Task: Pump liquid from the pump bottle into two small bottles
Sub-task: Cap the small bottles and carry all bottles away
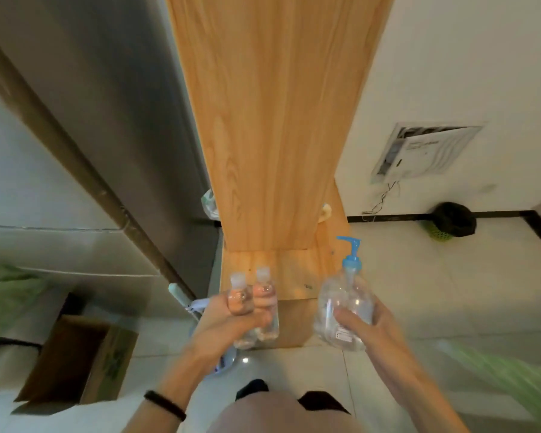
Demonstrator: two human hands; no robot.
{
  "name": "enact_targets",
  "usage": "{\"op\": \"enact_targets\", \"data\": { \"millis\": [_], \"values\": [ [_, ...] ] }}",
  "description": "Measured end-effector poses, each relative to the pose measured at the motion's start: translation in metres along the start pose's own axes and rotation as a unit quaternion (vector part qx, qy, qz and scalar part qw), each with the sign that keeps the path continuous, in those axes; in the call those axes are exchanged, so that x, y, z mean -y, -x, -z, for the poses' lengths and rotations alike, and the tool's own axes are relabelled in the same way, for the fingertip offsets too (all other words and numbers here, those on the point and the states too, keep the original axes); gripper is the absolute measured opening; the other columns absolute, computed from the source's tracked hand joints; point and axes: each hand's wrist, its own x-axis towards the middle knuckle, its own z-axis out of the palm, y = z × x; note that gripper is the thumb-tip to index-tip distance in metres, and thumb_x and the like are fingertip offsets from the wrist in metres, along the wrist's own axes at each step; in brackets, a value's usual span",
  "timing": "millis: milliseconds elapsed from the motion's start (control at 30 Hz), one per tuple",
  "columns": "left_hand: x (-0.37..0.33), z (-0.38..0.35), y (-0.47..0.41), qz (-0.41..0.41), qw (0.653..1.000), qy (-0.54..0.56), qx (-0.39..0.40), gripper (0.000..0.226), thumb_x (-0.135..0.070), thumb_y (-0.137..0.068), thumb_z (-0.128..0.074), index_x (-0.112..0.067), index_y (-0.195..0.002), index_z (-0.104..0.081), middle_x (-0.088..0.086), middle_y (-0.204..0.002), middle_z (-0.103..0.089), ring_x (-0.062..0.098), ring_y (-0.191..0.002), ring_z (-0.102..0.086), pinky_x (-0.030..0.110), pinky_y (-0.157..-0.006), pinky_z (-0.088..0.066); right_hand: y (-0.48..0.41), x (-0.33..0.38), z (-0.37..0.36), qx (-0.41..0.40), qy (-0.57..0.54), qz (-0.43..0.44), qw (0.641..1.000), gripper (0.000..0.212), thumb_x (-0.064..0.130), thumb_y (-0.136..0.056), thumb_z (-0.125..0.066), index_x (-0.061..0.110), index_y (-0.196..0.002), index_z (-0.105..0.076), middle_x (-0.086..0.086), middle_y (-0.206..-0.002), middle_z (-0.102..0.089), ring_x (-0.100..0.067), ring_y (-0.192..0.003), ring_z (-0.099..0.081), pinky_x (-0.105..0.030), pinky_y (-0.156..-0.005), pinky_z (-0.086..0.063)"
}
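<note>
Pump bottle [344, 310] near pale wood ledge [294, 270], tiled floor [419, 276], cardboard box [75, 360]

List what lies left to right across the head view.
Open brown cardboard box → two small clear plastic bottles in the left hand → large clear pump bottle with blue pump in the right hand → black round bin.
</note>
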Motion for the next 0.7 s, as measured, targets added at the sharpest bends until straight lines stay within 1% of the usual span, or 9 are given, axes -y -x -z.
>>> {"op": "enact_targets", "data": {
  "millis": [67, 100, 233, 300, 400, 467, 533, 600, 700],
  "values": [
    [-0.007, 0.0, -0.028, -0.013, 0.999, -0.034, -0.017, 0.038, -0.011, -0.064, -0.094, -0.007, -0.1, -0.082, 0.014, -0.095, -0.083, 0.028, -0.094, -0.08, 0.041, -0.082, -0.065, -0.017, 0.011, -0.003, -0.025, 0.026, 0.006, 0.999, 0.054, 0.042, -0.068, -0.087, 0.039, -0.118, -0.068, 0.004, -0.112, -0.076, -0.014, -0.103, -0.072, -0.022, -0.075, -0.056],
    [-0.009, 0.0, -0.041, -0.023, 0.999, -0.04, -0.02, 0.037, -0.012, -0.064, -0.096, -0.012, -0.098, -0.083, 0.01, -0.093, -0.083, 0.026, -0.092, -0.08, 0.04, -0.08, -0.065, -0.026, 0.016, -0.004, -0.036, 0.041, 0.011, 0.998, 0.051, 0.036, -0.065, -0.088, 0.038, -0.112, -0.07, 0.005, -0.107, -0.077, -0.013, -0.098, -0.073, -0.018, -0.07, -0.056],
    [-0.02, -0.005, -0.078, -0.067, 0.996, -0.055, -0.006, 0.036, -0.029, -0.059, -0.094, -0.04, -0.092, -0.082, -0.012, -0.083, -0.081, 0.004, -0.082, -0.078, 0.019, -0.069, -0.06, -0.064, 0.024, -0.002, -0.082, 0.092, 0.03, 0.992, 0.062, 0.025, -0.053, -0.09, 0.032, -0.108, -0.064, 0.011, -0.097, -0.073, -0.006, -0.087, -0.072, -0.015, -0.064, -0.054],
    [-0.023, -0.006, -0.091, -0.083, 0.995, -0.058, -0.002, 0.045, -0.032, -0.059, -0.094, -0.048, -0.099, -0.079, -0.015, -0.091, -0.081, 0.0, -0.087, -0.077, 0.016, -0.072, -0.059, -0.08, 0.025, -0.001, -0.082, 0.12, 0.041, 0.988, 0.07, 0.024, -0.05, -0.091, 0.031, -0.112, -0.059, 0.015, -0.098, -0.071, -0.005, -0.091, -0.071, -0.016, -0.067, -0.055],
    [-0.022, -0.008, -0.11, -0.081, 0.996, -0.044, -0.006, 0.053, -0.036, -0.055, -0.097, -0.045, -0.104, -0.078, -0.014, -0.096, -0.082, 0.002, -0.093, -0.077, 0.018, -0.075, -0.059, -0.102, 0.02, 0.002, -0.076, 0.15, 0.05, 0.984, 0.077, 0.023, -0.047, -0.093, 0.033, -0.114, -0.057, 0.016, -0.103, -0.069, -0.005, -0.098, -0.069, -0.02, -0.071, -0.057],
    [-0.017, -0.009, -0.12, -0.081, 0.995, -0.048, -0.019, 0.055, -0.038, -0.051, -0.097, -0.038, -0.103, -0.079, -0.015, -0.095, -0.081, 0.001, -0.092, -0.076, 0.019, -0.078, -0.059, -0.115, 0.015, 0.004, -0.064, 0.168, 0.04, 0.983, 0.084, 0.024, -0.045, -0.096, 0.039, -0.116, -0.054, 0.011, -0.11, -0.068, -0.012, -0.104, -0.069, -0.034, -0.081, -0.059],
    [-0.012, -0.01, -0.129, -0.074, 0.996, -0.053, -0.024, 0.058, -0.028, -0.051, -0.1, -0.029, -0.105, -0.078, -0.014, -0.093, -0.08, 0.001, -0.092, -0.074, 0.022, -0.082, -0.058, -0.124, 0.01, 0.007, -0.051, 0.179, 0.026, 0.982, 0.09, 0.025, -0.044, -0.1, 0.044, -0.117, -0.052, 0.007, -0.115, -0.068, -0.019, -0.105, -0.07, -0.047, -0.084, -0.06],
    [-0.007, -0.011, -0.136, -0.068, 0.996, -0.057, -0.021, 0.056, -0.01, -0.058, -0.101, -0.026, -0.106, -0.076, -0.013, -0.093, -0.081, 0.002, -0.092, -0.074, 0.022, -0.084, -0.058, -0.131, 0.006, 0.008, -0.048, 0.199, 0.026, 0.978, 0.092, 0.028, -0.043, -0.1, 0.05, -0.116, -0.05, 0.011, -0.115, -0.067, -0.014, -0.104, -0.07, -0.042, -0.078, -0.063],
    [-0.001, -0.012, -0.14, -0.076, 0.995, -0.063, -0.03, 0.056, 0.0, -0.063, -0.098, -0.029, -0.105, -0.076, -0.015, -0.096, -0.081, 0.0, -0.093, -0.074, 0.019, -0.083, -0.058, -0.136, 0.004, 0.011, -0.034, 0.23, 0.037, 0.972, 0.094, 0.031, -0.043, -0.098, 0.055, -0.119, -0.046, 0.021, -0.112, -0.063, -0.004, -0.1, -0.068, -0.028, -0.072, -0.062]
  ]
}}
